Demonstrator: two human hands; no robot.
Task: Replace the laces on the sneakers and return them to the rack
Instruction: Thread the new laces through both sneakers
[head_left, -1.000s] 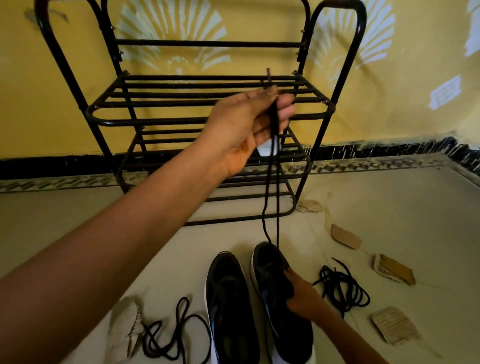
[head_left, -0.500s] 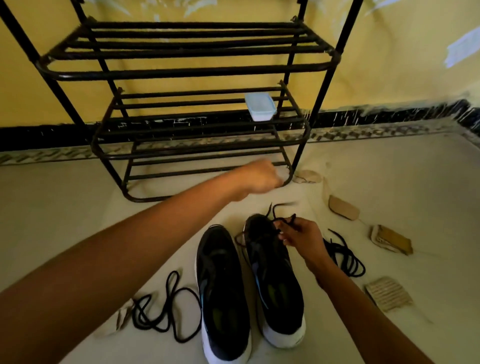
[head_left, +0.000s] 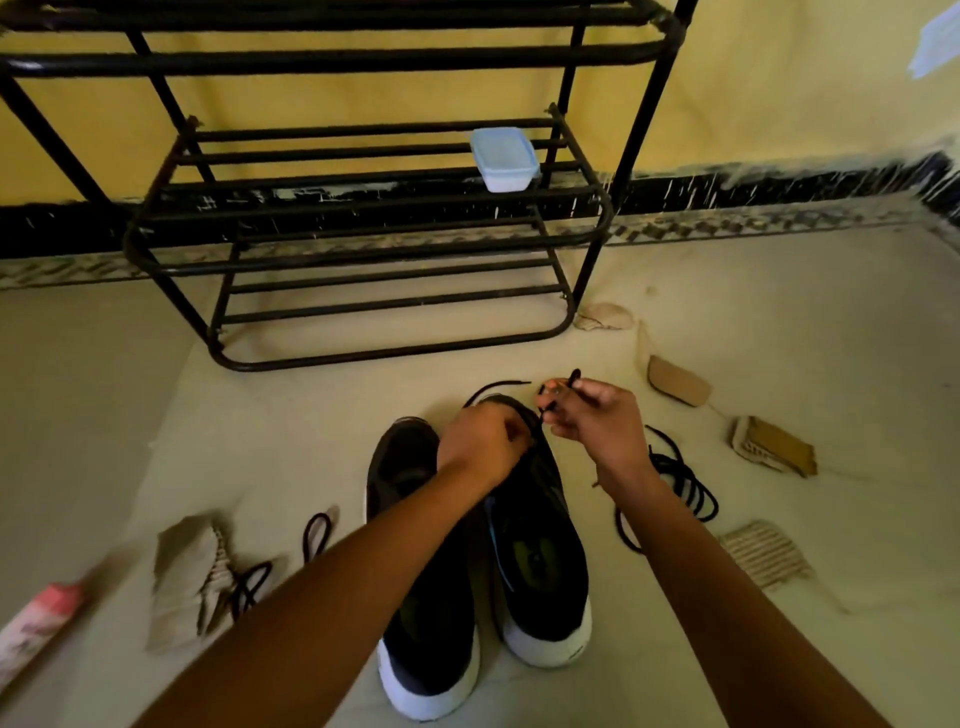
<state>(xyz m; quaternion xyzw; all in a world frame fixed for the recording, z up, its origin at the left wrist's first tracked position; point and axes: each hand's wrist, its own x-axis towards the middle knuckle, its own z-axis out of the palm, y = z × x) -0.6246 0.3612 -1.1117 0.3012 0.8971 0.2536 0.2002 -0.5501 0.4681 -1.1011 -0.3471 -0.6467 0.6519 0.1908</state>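
Two black sneakers with white soles stand side by side on the floor, toes toward the rack: the left sneaker (head_left: 415, 597) and the right sneaker (head_left: 540, 561). A black lace (head_left: 498, 385) runs through the toe end of the right sneaker. My left hand (head_left: 483, 441) rests on that sneaker's front, fingers pinched on the lace. My right hand (head_left: 592, 421) holds the lace's other end just right of the toe, with the tip sticking up. The black metal shoe rack (head_left: 363, 249) stands against the yellow wall behind.
A loose black lace (head_left: 680, 483) lies coiled to the right of the sneakers, another (head_left: 260, 577) to the left. Cardboard scraps (head_left: 774, 447) are scattered on the floor. A small white plastic box (head_left: 504, 158) sits on the rack's middle shelf. A pink tube (head_left: 36, 623) lies at far left.
My left hand came down from rack height, where it held the lace stretched up, to the toe of the right sneaker. My right hand moved from the sneaker's tongue to the lace end.
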